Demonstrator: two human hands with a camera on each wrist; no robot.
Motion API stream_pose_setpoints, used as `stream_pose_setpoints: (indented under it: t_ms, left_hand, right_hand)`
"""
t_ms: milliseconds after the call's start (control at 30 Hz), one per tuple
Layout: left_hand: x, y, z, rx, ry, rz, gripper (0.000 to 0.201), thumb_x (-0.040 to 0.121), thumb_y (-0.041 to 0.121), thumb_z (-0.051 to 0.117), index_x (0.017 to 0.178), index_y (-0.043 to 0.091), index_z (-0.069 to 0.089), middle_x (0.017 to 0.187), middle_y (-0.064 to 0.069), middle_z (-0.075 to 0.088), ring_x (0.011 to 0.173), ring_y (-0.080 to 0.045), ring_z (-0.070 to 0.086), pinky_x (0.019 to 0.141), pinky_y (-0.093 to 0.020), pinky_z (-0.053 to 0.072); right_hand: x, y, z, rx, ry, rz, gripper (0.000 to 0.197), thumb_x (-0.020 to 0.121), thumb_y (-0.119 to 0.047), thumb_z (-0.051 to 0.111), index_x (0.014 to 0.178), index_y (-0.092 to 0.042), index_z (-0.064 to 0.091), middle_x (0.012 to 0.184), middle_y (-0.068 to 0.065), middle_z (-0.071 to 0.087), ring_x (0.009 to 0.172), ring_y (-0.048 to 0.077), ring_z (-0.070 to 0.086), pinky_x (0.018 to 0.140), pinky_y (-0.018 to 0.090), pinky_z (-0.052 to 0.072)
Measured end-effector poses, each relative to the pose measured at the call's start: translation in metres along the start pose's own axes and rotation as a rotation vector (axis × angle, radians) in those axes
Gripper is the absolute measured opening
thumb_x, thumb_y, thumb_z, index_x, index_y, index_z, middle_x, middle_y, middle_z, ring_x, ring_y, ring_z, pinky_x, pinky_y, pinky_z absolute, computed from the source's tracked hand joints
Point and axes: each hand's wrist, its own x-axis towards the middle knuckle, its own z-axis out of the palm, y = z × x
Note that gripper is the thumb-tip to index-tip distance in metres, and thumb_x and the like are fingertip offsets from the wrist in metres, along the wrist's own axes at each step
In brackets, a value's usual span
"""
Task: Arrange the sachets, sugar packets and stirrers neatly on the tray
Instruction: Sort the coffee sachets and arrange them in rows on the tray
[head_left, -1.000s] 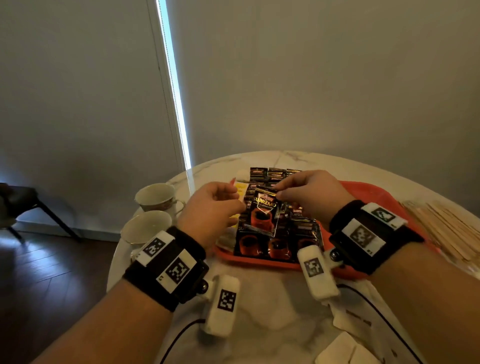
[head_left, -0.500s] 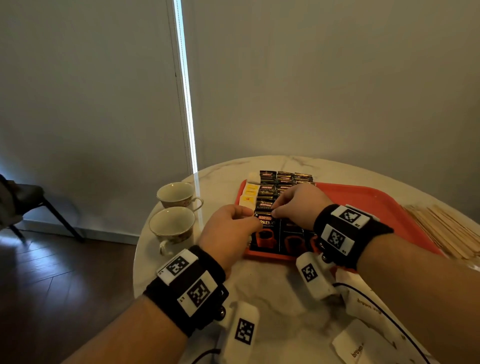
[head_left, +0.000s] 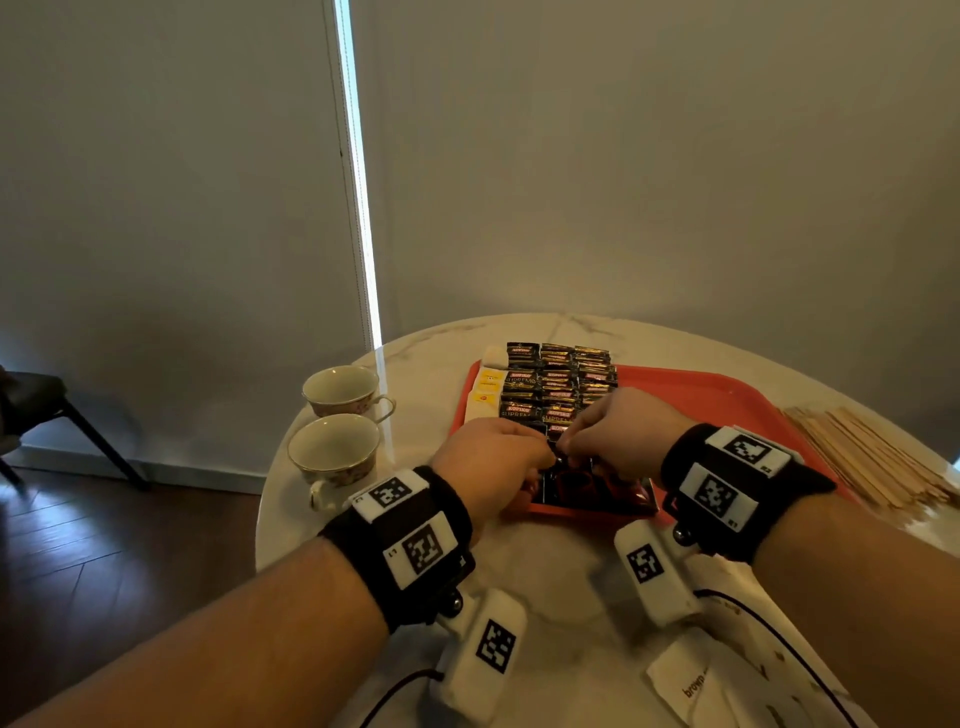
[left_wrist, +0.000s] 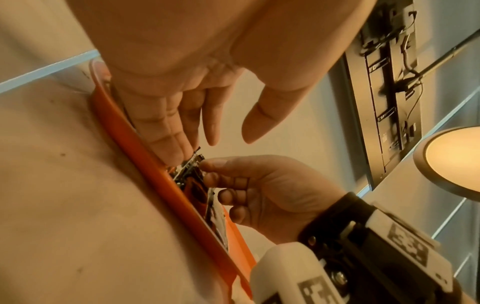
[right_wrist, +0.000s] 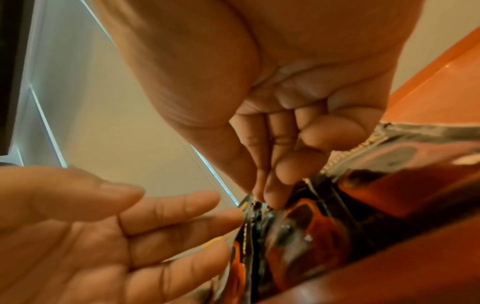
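Two teacups (head_left: 340, 395) left of one red tray (head_left: 717, 400); one stirrer pile (head_left: 872, 457) right of it; dark sachets (head_left: 558, 384) overlap, count undeterminable.

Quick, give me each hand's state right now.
Left hand: open, straight fingers touching the coffee sachet on the tray.
Right hand: fingertips pinching that sachet's top edge.

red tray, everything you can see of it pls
The red tray is a shallow orange-red rectangle, plastic by its look, with a raised rim and rounded corners, lying flat on the marble table. Its left part holds rows of dark coffee sachets with yellow and white packets along the left edge; the right part is bare. Both hands work at its near edge: the left hand touches the sachets with straight fingers, the right hand pinches one. The wooden stirrers lie off it, to the right.
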Motion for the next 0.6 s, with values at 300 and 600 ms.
stream_pose_setpoints:
  t_ms: [300, 600]
  left_hand:
    - [0.002, 0.0, 0.006, 0.061, 0.002, 0.022, 0.012, 0.091, 0.011, 0.07, 0.097, 0.02, 0.074, 0.11, -0.013, 0.072, 0.106, -0.03, 0.071, 0.093, -0.049, 0.061]
    - [0.002, 0.009, 0.022, 0.237, -0.026, 0.043, 0.008, 0.088, 0.017, 0.073, 0.091, 0.024, 0.076, 0.104, -0.004, 0.074, 0.104, -0.023, 0.07, 0.094, -0.05, 0.061]
  right_hand:
    - [-0.018, 0.038, -0.026, 0.64, 0.322, 0.088, 0.004, 0.096, -0.026, 0.067, 0.099, -0.023, 0.068, 0.123, 0.016, 0.065, 0.116, 0.028, 0.061, 0.102, 0.05, 0.051]
    - [-0.031, 0.052, -0.005, 1.059, 0.165, 0.206, 0.017, 0.104, -0.036, 0.054, 0.106, -0.021, 0.061, 0.097, -0.006, 0.064, 0.077, 0.007, 0.059, 0.063, 0.028, 0.046]
